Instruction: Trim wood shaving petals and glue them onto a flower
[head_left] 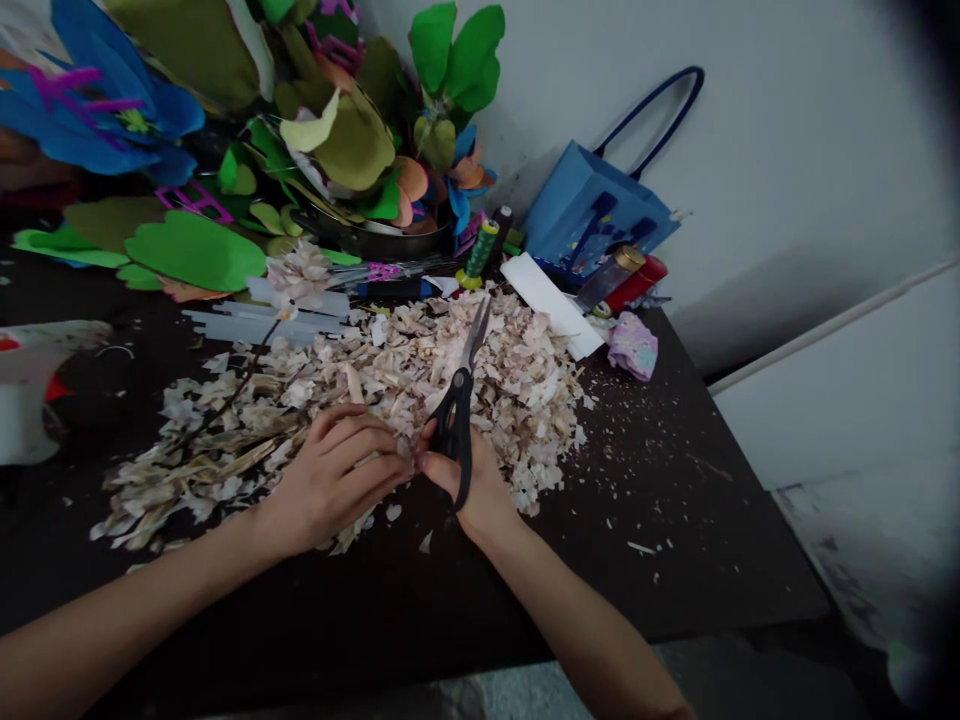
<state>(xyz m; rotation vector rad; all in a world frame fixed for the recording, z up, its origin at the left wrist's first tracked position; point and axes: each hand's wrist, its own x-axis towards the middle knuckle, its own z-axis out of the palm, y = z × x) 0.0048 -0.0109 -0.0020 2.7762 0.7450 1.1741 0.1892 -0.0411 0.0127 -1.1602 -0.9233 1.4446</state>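
Note:
A pair of black-handled scissors (460, 385) rests in my right hand (480, 485), blades pointing up and away over the pile. The thumb and fingertips of that hand meet the fingertips of my left hand (341, 485). My left fingers are bent and drawn together; whatever is pinched between the two hands is too small to make out. Both hands are at the near edge of a wide heap of pale, dry petal-like scraps (525, 400). A pale flower on a thin dark stem (298, 275) stands out of the heap on the left.
Felt flowers and leaves (195, 250) crowd the back left around a dark pan (375, 240). Behind the heap stand a green thread spool (478, 255), a white strip (551, 305) and a blue bag (592, 210). A white glue gun-like tool (30, 390) lies far left. Glue sticks (300, 325) lie behind the petals.

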